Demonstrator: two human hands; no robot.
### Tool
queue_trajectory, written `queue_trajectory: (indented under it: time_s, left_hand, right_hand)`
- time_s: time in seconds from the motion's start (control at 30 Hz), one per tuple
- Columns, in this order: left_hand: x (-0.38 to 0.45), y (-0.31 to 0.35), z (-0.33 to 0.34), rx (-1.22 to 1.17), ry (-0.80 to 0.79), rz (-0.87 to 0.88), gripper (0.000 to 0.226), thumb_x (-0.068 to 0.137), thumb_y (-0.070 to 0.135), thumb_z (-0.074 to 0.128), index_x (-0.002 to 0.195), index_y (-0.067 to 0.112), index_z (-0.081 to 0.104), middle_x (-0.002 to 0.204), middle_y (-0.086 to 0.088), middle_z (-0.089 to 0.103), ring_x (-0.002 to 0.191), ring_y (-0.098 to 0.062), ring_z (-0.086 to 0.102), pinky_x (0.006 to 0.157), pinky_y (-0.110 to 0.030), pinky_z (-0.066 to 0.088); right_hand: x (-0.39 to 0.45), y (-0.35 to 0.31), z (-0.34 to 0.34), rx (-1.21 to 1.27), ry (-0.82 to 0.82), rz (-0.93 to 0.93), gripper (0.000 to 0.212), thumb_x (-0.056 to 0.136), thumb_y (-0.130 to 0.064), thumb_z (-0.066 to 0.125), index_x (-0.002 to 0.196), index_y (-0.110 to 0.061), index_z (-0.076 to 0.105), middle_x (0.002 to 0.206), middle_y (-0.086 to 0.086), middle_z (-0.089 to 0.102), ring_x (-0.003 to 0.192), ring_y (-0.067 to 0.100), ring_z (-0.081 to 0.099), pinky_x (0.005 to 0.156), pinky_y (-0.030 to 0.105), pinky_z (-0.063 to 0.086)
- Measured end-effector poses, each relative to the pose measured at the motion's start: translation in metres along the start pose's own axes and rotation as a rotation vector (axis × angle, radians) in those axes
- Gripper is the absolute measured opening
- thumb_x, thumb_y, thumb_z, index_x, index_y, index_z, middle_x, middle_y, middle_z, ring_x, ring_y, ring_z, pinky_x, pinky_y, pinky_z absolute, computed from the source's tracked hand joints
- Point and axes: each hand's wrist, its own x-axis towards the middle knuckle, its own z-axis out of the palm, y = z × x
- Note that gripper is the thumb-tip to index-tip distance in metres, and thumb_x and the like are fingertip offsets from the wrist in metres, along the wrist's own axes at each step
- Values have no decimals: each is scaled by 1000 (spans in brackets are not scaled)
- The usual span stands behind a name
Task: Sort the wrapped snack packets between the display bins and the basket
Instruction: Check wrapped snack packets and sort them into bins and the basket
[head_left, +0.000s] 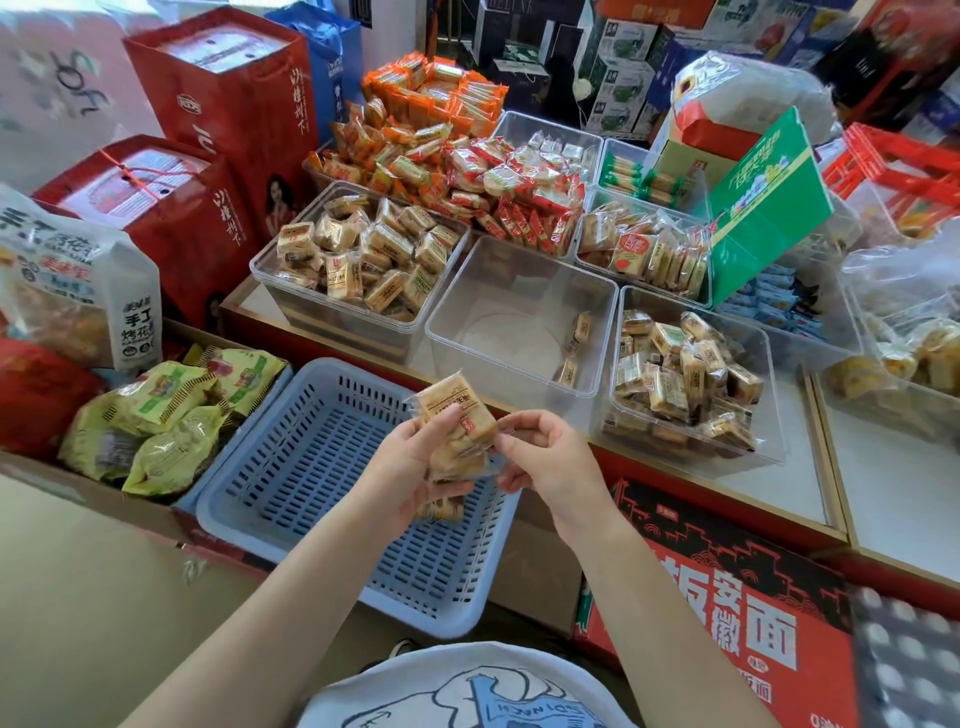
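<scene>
My left hand (410, 467) grips a small stack of tan wrapped snack packets (457, 415) above the right part of the blue slotted basket (311, 467). My right hand (545, 457) pinches the right edge of that stack with curled fingers. One more packet (441, 509) lies in the basket just below my left hand. Beyond the basket stands a clear middle bin (498, 291) holding two packets (576, 343) at its right wall. Fuller clear bins of similar tan packets stand to its left (358, 260) and right (685, 379).
Green snack bags (161, 415) lie left of the basket. Red gift boxes (171, 208) stand at the back left. Bins of orange and red packets (467, 171) fill the back row. A green carton (763, 202) leans at the right. A red printed box (727, 597) sits below the counter.
</scene>
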Motion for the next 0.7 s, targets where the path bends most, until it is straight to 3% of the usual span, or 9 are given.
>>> queue_trajectory:
  time_s: [0.17, 0.3, 0.47, 0.6, 0.7]
  left_hand:
    - [1, 0, 4, -15, 1, 64, 79, 74, 46, 75, 140, 11, 48, 118, -14, 74, 101, -31, 75, 69, -34, 62]
    - [2, 1, 6, -6, -65, 109, 78, 77, 29, 80, 145, 12, 44, 122, -14, 73, 108, -32, 72, 73, -33, 62]
    - [5, -1, 12, 61, -81, 142, 76, 78, 27, 87, 142, 12, 48, 117, -14, 75, 106, -32, 73, 77, -38, 63]
    - [7, 0, 22, 78, -85, 169, 69, 74, 23, 80, 137, 12, 54, 112, -13, 76, 101, -30, 74, 70, -33, 62]
    - [9, -1, 30, 78, -78, 190, 66, 76, 26, 78, 136, 14, 55, 112, -13, 76, 101, -30, 74, 68, -31, 60]
  right_hand:
    - [0, -4, -4, 120, 24, -21, 10, 95, -12, 69, 101, -6, 66, 88, 9, 76, 49, 18, 55, 54, 31, 50]
    - [1, -5, -9, 180, 37, -18, 8, 94, -10, 69, 100, -6, 67, 84, 9, 75, 52, 19, 56, 56, 31, 51]
    - [5, -3, -17, 222, 33, -14, 6, 96, -10, 66, 101, -6, 67, 83, 9, 74, 53, 18, 57, 56, 28, 52]
    - [9, -1, -30, 197, -10, -39, 3, 97, -12, 66, 98, -10, 67, 80, 3, 68, 67, 16, 56, 66, 31, 49]
    - [13, -3, -42, 143, -73, -72, 5, 97, -17, 66, 100, -13, 68, 93, 6, 68, 88, 23, 61, 84, 42, 51]
